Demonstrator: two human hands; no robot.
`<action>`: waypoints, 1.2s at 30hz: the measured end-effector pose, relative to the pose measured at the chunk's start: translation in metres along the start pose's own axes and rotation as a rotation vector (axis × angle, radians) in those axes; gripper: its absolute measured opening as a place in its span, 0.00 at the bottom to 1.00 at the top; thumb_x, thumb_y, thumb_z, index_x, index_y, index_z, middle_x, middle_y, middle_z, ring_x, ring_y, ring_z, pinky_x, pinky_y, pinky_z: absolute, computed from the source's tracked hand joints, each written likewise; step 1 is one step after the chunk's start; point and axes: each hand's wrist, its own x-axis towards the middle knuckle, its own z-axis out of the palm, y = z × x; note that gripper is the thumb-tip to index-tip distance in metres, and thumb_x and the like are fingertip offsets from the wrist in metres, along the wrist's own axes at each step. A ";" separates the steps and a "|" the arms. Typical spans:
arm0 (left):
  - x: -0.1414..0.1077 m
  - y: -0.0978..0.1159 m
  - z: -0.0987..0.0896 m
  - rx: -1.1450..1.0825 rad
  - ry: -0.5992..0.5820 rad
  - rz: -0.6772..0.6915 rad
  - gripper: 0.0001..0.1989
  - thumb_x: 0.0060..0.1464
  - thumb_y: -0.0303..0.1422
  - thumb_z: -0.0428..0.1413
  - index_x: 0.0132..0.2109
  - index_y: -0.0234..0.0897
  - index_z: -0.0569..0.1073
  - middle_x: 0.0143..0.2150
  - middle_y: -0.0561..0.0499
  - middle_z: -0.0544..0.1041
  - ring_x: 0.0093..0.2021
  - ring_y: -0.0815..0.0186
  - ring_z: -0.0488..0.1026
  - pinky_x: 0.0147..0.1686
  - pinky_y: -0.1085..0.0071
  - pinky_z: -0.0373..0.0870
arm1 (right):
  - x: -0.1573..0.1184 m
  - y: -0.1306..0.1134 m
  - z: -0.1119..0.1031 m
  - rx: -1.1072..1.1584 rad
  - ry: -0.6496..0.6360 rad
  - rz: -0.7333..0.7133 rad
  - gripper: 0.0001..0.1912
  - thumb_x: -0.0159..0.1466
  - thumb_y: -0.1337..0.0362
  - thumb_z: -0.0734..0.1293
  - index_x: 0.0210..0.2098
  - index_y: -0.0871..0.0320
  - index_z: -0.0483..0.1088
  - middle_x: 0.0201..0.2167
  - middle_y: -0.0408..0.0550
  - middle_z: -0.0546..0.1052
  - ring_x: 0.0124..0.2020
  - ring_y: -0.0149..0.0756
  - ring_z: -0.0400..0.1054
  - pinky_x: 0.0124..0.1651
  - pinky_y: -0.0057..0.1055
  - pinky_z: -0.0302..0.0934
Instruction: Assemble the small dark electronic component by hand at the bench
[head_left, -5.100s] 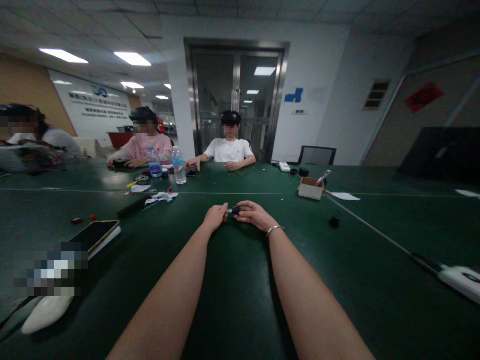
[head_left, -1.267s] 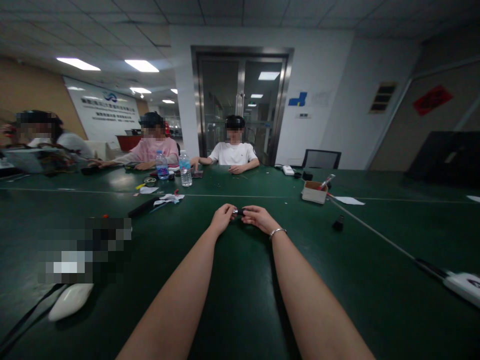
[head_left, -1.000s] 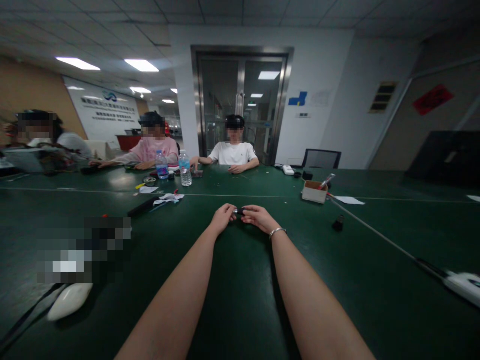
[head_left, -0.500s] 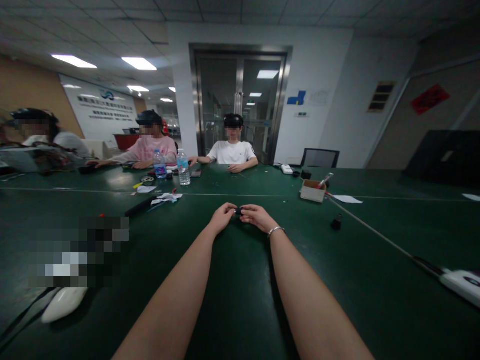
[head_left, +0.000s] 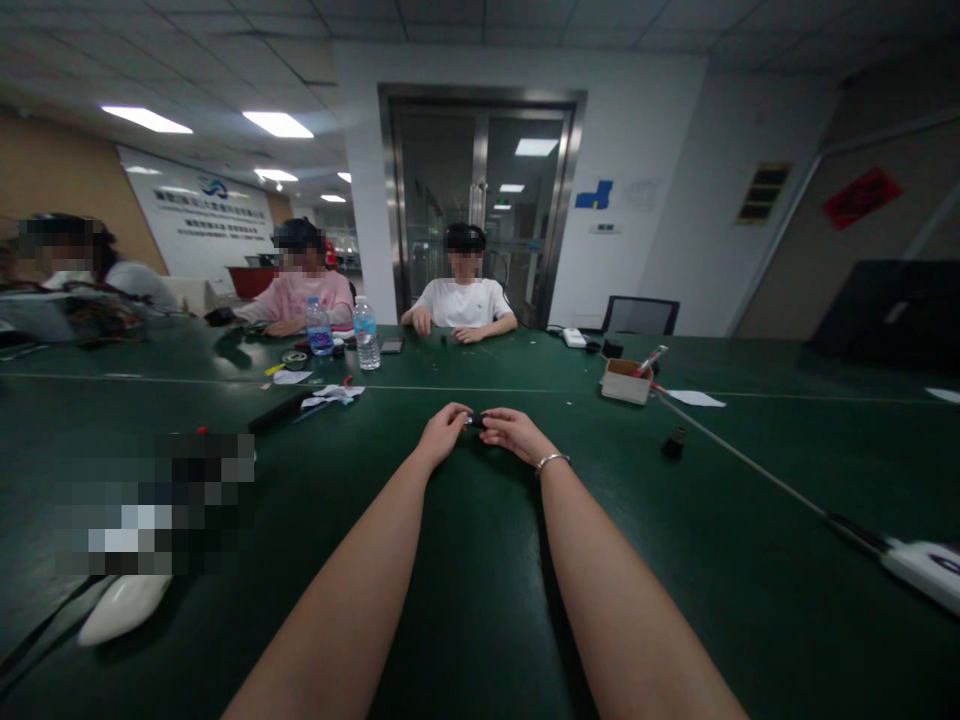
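Observation:
Between my two hands, just above the green tabletop (head_left: 480,560), is a small black object (head_left: 478,421) with a silvery end on its left; it is too small to name for certain. My left hand (head_left: 442,432) pinches the silvery end between thumb and fingertips. The black end is gripped by the fingers of my right hand (head_left: 516,434), which has a silver bracelet (head_left: 553,461) at the wrist. Fingertips cover part of the object. A small black item (head_left: 673,444) stands on the table to the right of my right hand.
An open box (head_left: 627,382) and a white power strip (head_left: 922,572) with its cable lie to the right. Water bottles (head_left: 367,335), crumpled paper (head_left: 334,396) and a white rounded object (head_left: 126,608) are on the left. Several people sit across the table.
A little more of the silvery end shows between my hands, which stay in nearly the same place. The person opposite has drawn one hand inward; the person in pink has lifted a dark object.

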 end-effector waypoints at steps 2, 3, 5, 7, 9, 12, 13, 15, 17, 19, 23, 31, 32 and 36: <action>0.000 0.000 0.000 -0.020 -0.006 -0.024 0.13 0.54 0.38 0.48 0.39 0.36 0.72 0.27 0.52 0.71 0.27 0.70 0.67 0.28 0.75 0.62 | 0.000 0.000 0.000 -0.002 -0.002 -0.001 0.11 0.56 0.76 0.68 0.39 0.66 0.68 0.24 0.50 0.76 0.24 0.31 0.73 0.30 0.24 0.70; 0.000 0.000 0.001 -0.024 -0.013 -0.033 0.13 0.54 0.38 0.47 0.39 0.36 0.71 0.26 0.53 0.71 0.26 0.70 0.67 0.28 0.74 0.62 | 0.000 0.000 0.000 -0.003 -0.004 -0.001 0.11 0.56 0.76 0.68 0.39 0.66 0.68 0.24 0.50 0.76 0.24 0.31 0.73 0.30 0.24 0.70; 0.000 0.001 0.001 -0.020 -0.024 -0.025 0.13 0.53 0.38 0.49 0.40 0.36 0.71 0.26 0.52 0.71 0.26 0.70 0.67 0.29 0.74 0.63 | 0.000 0.000 0.000 -0.003 -0.008 0.001 0.11 0.56 0.76 0.68 0.39 0.66 0.67 0.25 0.51 0.76 0.24 0.31 0.74 0.30 0.24 0.70; -0.001 0.002 0.001 -0.012 -0.019 -0.020 0.12 0.51 0.37 0.51 0.40 0.36 0.72 0.30 0.51 0.73 0.29 0.69 0.68 0.31 0.74 0.64 | -0.001 -0.001 0.000 -0.001 -0.011 0.004 0.11 0.56 0.76 0.67 0.39 0.66 0.67 0.25 0.51 0.77 0.24 0.31 0.73 0.30 0.24 0.70; -0.001 0.003 0.000 -0.006 -0.022 -0.049 0.13 0.52 0.38 0.49 0.40 0.36 0.72 0.31 0.50 0.73 0.30 0.68 0.69 0.31 0.73 0.64 | -0.002 -0.002 0.000 -0.001 -0.013 0.006 0.11 0.56 0.76 0.68 0.39 0.66 0.67 0.25 0.50 0.76 0.24 0.31 0.74 0.30 0.24 0.70; -0.001 0.003 -0.001 0.028 -0.022 -0.035 0.11 0.53 0.35 0.48 0.39 0.36 0.73 0.34 0.49 0.74 0.33 0.67 0.70 0.34 0.72 0.65 | -0.002 -0.002 0.001 -0.004 -0.008 0.003 0.12 0.55 0.75 0.69 0.39 0.66 0.68 0.24 0.49 0.76 0.24 0.31 0.74 0.30 0.24 0.70; 0.000 0.003 -0.001 0.039 -0.018 -0.015 0.10 0.52 0.34 0.50 0.39 0.36 0.73 0.36 0.49 0.75 0.35 0.67 0.70 0.35 0.72 0.65 | -0.002 -0.002 0.001 -0.004 -0.004 0.001 0.12 0.55 0.76 0.69 0.39 0.66 0.68 0.24 0.49 0.76 0.24 0.31 0.73 0.29 0.24 0.70; 0.000 0.002 -0.001 0.033 -0.012 -0.011 0.10 0.51 0.33 0.51 0.39 0.37 0.73 0.37 0.49 0.75 0.37 0.67 0.70 0.36 0.72 0.66 | -0.002 -0.001 0.001 -0.003 0.000 -0.001 0.12 0.54 0.76 0.69 0.38 0.65 0.67 0.24 0.49 0.76 0.24 0.31 0.73 0.29 0.24 0.71; 0.000 0.001 0.000 0.009 -0.027 -0.052 0.12 0.53 0.37 0.50 0.41 0.36 0.72 0.33 0.49 0.75 0.32 0.67 0.70 0.32 0.72 0.66 | -0.002 -0.001 0.001 -0.002 -0.002 0.001 0.12 0.54 0.75 0.70 0.38 0.65 0.67 0.24 0.49 0.76 0.24 0.31 0.74 0.29 0.24 0.71; 0.001 -0.001 0.000 0.007 -0.035 -0.069 0.14 0.53 0.39 0.49 0.42 0.36 0.72 0.30 0.50 0.74 0.29 0.68 0.70 0.30 0.72 0.65 | -0.001 -0.001 0.001 -0.004 -0.003 0.005 0.12 0.54 0.75 0.70 0.38 0.66 0.67 0.24 0.50 0.76 0.24 0.32 0.74 0.29 0.24 0.71; 0.002 -0.005 0.000 0.031 -0.030 -0.024 0.12 0.51 0.36 0.52 0.41 0.36 0.73 0.33 0.50 0.74 0.32 0.68 0.70 0.32 0.73 0.65 | -0.002 -0.002 0.001 -0.013 0.005 0.009 0.11 0.55 0.75 0.69 0.38 0.66 0.67 0.24 0.50 0.76 0.24 0.31 0.74 0.29 0.24 0.71; 0.003 -0.008 0.001 0.035 -0.042 0.011 0.13 0.53 0.38 0.50 0.40 0.36 0.72 0.33 0.49 0.75 0.32 0.68 0.71 0.32 0.72 0.66 | 0.000 -0.001 0.001 -0.006 0.002 0.014 0.10 0.56 0.76 0.68 0.37 0.65 0.66 0.22 0.49 0.76 0.23 0.31 0.73 0.28 0.23 0.70; 0.003 -0.007 0.001 0.033 -0.052 0.002 0.13 0.53 0.39 0.50 0.41 0.35 0.72 0.31 0.49 0.74 0.31 0.67 0.70 0.31 0.72 0.66 | 0.000 -0.001 0.001 -0.005 -0.002 0.012 0.10 0.55 0.76 0.69 0.37 0.65 0.66 0.22 0.49 0.76 0.23 0.31 0.73 0.28 0.24 0.70; 0.001 -0.002 0.000 0.033 -0.055 0.036 0.11 0.50 0.35 0.54 0.41 0.36 0.72 0.35 0.49 0.75 0.35 0.67 0.71 0.37 0.71 0.66 | 0.000 0.000 0.000 0.000 0.005 0.007 0.11 0.54 0.75 0.70 0.36 0.65 0.67 0.24 0.50 0.76 0.23 0.32 0.73 0.29 0.24 0.70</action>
